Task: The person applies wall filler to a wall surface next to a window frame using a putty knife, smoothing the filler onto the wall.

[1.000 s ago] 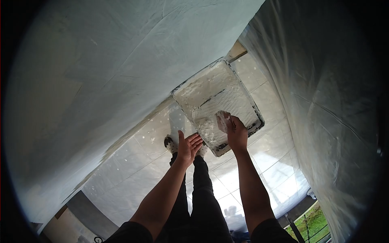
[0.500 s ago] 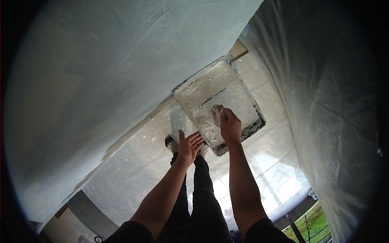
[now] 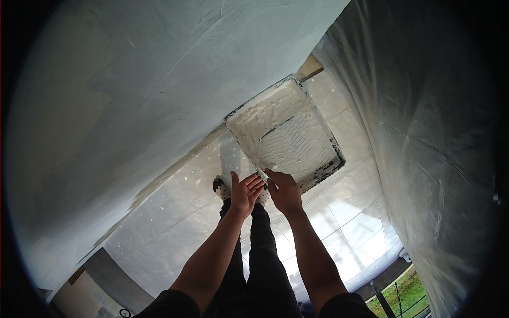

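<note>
The paint tray (image 3: 324,119) lies on the floor, its ribbed slope and well coated in thick off-white paint. My right hand (image 3: 285,192) is closed at the tray's near left corner, gripping a small flat paint-smeared piece (image 3: 263,174). Most of that piece is hidden by my fingers, and I cannot tell its exact kind. Just left of it, my left hand (image 3: 243,197) is palm up with fingers stretched out, fingertips right by the tray's rim. The two hands are close together above my feet.
A pale wall (image 3: 159,116) with paint streaks rises on the left. Clear plastic sheeting (image 3: 408,138) hangs on the right. Paint-spotted covering lies over the tiled floor (image 3: 175,212). My spotted shoe (image 3: 221,187) is beside the tray, and grass (image 3: 408,289) shows at lower right.
My right hand has moved left and toward me, from over the tray's ribbed slope to its near left corner, with the piece in it. My left hand has barely moved.
</note>
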Demonstrator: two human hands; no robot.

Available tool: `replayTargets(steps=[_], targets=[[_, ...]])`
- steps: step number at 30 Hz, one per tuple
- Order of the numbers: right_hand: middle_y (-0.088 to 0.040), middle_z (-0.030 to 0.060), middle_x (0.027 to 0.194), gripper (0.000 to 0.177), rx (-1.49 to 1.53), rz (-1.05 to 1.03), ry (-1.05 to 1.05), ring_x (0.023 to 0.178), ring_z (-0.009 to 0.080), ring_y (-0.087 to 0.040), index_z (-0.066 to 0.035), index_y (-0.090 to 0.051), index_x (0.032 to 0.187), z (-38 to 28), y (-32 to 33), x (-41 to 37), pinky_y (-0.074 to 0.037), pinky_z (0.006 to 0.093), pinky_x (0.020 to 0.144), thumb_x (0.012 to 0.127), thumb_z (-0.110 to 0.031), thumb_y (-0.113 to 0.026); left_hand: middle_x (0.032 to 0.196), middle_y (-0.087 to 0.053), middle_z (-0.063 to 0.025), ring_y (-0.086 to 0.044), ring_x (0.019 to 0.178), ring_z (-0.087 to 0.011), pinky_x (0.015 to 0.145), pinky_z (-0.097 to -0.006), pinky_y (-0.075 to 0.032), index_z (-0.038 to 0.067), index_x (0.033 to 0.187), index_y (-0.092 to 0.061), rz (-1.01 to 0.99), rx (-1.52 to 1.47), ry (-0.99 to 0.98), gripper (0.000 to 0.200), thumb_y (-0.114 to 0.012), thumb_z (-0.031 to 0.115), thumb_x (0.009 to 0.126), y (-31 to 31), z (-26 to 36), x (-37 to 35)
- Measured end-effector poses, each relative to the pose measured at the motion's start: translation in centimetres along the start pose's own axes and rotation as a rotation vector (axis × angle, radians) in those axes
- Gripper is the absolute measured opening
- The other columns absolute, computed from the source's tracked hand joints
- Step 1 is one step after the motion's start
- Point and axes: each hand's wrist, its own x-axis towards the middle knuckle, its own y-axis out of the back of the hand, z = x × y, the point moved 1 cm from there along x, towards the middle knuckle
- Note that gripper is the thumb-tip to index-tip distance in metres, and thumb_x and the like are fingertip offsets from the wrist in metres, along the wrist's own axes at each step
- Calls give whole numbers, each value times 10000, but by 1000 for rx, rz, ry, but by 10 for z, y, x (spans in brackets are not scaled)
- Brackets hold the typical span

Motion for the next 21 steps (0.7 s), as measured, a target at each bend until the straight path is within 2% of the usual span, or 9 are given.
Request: replayTargets(steps=[2,4,9,12,14,15,18,21], targets=[[-687,126,959,284,-60,39,-28,869,276,-631,-89,-675,1142,-3,-2,-13,-507,381,771,865,-72,-618,1359,-447,-265,-430,1287,-332,1118,-432,-310,-123,1351,-370,-10,-5,0,1041,-190,781,868,-1,0,-1],[-686,129,968,277,-73,220,-24,863,284,-624,-65,-669,1143,-8,0,-20,-508,378,774,872,-68,-610,1363,-440,-267,-425,1291,-333,1120,-434,-307,-126,1353,-363,-16,-6,0,1042,-187,780,869,-2,3,-3],[-680,125,937,263,-72,177,-39,850,276,-621,-41,-667,1132,-7,-6,-24,-507,378,762,879,-54,-596,1369,-430,-269,-418,1296,-338,1123,-434,-301,-130,1353,-358,-24,-2,7,1044,-182,779,870,-4,3,-4],[-676,131,920,262,-25,271,-38,852,283,-621,-45,-667,1131,-10,-2,-21,-505,377,759,878,-55,-599,1374,-426,-271,-419,1296,-339,1123,-434,-301,-130,1353,-358,-24,-3,11,1045,-185,779,870,-2,4,-3],[-668,141,903,254,-38,105,-22,811,296,-633,-41,-666,1122,-2,-3,-16,-511,368,724,879,-58,-596,1379,-422,-272,-418,1297,-341,1122,-434,-303,-130,1358,-353,-15,5,13,1046,-185,779,870,-3,3,-3],[-668,141,903,254,-41,107,-22,811,296,-633,-41,-666,1122,-1,1,-13,-511,368,724,879,-58,-596,1383,-418,-274,-418,1298,-343,1121,-434,-304,-129,1363,-348,-4,14,8,1047,-186,779,870,-3,3,-3],[-661,167,865,228,70,357,-81,709,318,-640,-11,-666,1069,8,20,1,-505,356,646,876,-48,-551,1390,-410,-277,-415,1301,-348,1120,-432,-308,-126,1374,-339,-20,27,13,1049,-191,781,868,-2,4,-2],[-656,186,830,223,85,391,-147,710,319,-634,-1,-654,1051,26,38,17,-497,353,655,874,-71,-539,1389,-410,-279,-417,1300,-352,1120,-430,-310,-125,1380,-331,-22,32,0,1045,-201,778,870,-1,5,-3]])
